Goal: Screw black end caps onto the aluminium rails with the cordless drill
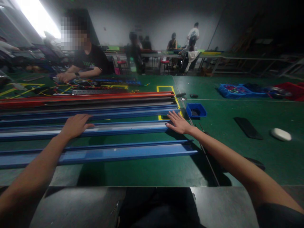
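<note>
Both of my arms reach out over long blue channel profiles lying side by side on a green-topped table. My left hand (76, 126) rests palm down at the middle blue profile (123, 127), thumb stretched out to the right. At that profile's right end, my right hand (178, 123) lies with its fingers spread, tips near the rear blue profile (133, 114). Neither hand is closed around anything. Closer to me, a wider blue profile (133, 153) lies apart from the hands. Behind the blue ones run orange-red profiles (133, 95).
A small blue bin (196, 110) stands right of the profiles' ends. Farther right are a black flat object (248, 128), a white rounded object (281, 134) and a blue tray (231, 91) of small parts. Across the table (142, 174), a person (89, 60) handles wires.
</note>
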Demonstrator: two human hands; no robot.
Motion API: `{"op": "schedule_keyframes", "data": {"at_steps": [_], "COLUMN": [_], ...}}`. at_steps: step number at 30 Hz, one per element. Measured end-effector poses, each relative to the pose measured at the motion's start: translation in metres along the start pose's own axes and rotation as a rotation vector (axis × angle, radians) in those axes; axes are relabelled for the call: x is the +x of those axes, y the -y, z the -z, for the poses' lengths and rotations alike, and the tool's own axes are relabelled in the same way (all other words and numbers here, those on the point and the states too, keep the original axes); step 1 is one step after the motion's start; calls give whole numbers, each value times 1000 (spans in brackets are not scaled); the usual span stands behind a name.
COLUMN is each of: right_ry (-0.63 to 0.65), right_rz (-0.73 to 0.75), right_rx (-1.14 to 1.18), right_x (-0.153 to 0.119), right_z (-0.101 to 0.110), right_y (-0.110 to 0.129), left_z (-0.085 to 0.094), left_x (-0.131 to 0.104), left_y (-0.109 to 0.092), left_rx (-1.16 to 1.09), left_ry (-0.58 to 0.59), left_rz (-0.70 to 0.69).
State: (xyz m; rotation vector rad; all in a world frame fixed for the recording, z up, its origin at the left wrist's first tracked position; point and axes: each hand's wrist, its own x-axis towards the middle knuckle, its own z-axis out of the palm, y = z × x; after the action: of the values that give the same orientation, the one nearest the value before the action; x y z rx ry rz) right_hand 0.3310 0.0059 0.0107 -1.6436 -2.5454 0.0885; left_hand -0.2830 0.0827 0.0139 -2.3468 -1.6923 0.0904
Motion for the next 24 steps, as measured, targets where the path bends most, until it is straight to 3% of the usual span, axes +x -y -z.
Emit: {"op": "schedule_keyframes", "data": {"at_steps": [24], "right_ry": [-58], "right_rz": [-25], "right_rx": [-100], "right_x": [28], "right_z": [-2], "right_y": [-14], "left_z": [-8], "left_x": [34], "left_y": [3], "left_rx": [-47], "left_ry": [113], "left_rz": [24]}}
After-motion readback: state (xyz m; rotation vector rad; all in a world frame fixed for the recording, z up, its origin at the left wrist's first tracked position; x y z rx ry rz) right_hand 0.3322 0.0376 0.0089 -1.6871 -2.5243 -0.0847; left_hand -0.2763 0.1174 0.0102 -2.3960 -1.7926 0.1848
